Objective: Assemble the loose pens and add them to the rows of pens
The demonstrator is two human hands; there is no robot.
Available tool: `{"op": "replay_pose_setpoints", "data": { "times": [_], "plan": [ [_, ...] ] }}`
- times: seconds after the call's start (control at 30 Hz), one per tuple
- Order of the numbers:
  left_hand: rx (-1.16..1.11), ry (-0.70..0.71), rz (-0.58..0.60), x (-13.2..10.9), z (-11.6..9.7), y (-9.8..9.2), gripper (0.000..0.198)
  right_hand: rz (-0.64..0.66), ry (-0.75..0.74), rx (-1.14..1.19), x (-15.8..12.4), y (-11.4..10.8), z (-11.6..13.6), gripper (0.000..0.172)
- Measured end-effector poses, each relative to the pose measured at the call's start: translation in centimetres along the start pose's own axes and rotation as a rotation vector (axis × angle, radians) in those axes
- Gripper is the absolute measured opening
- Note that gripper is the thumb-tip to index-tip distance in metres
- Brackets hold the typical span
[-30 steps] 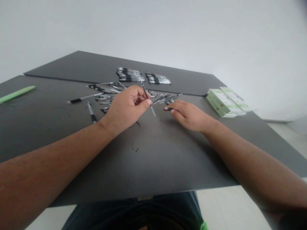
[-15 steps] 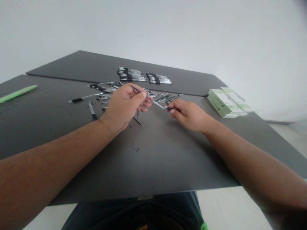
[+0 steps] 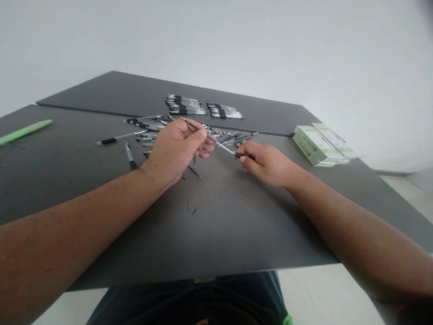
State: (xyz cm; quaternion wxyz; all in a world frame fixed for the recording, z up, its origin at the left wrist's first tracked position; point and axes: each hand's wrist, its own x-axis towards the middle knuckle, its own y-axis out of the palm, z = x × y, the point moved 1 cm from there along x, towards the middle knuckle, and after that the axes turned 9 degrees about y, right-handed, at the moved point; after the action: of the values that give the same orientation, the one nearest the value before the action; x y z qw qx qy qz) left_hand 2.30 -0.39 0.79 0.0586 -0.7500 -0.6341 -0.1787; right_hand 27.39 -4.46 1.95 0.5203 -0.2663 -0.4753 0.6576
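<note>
My left hand point(image 3: 176, 151) pinches a thin pen refill point(image 3: 216, 142) between thumb and fingers, just above the dark grey table point(image 3: 216, 216). The refill slants down to the right, and its tip meets a small dark pen barrel piece point(image 3: 238, 155) held in the fingertips of my right hand point(image 3: 265, 162). Behind both hands lies a loose scatter of pen parts point(image 3: 152, 131), with barrels, refills and tips mixed together.
Two neat rows of assembled pens point(image 3: 203, 107) lie farther back. Pale green boxes point(image 3: 320, 144) sit at the right edge. A green pen point(image 3: 24, 132) lies far left. One loose pen point(image 3: 129, 155) and a thin refill point(image 3: 195, 170) lie near my left wrist.
My left hand has swung the refill from steeply tilted to a flat slant pointing right. My right hand has lifted its barrel piece to meet the refill's tip.
</note>
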Motion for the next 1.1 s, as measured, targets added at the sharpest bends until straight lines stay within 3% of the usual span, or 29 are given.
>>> {"op": "replay_pose_setpoints", "data": {
  "times": [0.53,0.87,1.1],
  "plan": [
    [0.042,0.004,0.129,-0.1,1.1,-0.4,0.02,-0.002,0.002,0.028,0.0,0.1,0.1,0.018],
    [0.19,-0.045,0.466,-0.9,1.7,-0.3,0.028,0.003,0.068,0.182,-0.4,0.5,1.2,0.013],
    [0.231,0.066,0.396,-1.0,1.6,-0.3,0.026,-0.008,0.055,0.199,-0.4,0.4,1.1,0.011]
  ]
}}
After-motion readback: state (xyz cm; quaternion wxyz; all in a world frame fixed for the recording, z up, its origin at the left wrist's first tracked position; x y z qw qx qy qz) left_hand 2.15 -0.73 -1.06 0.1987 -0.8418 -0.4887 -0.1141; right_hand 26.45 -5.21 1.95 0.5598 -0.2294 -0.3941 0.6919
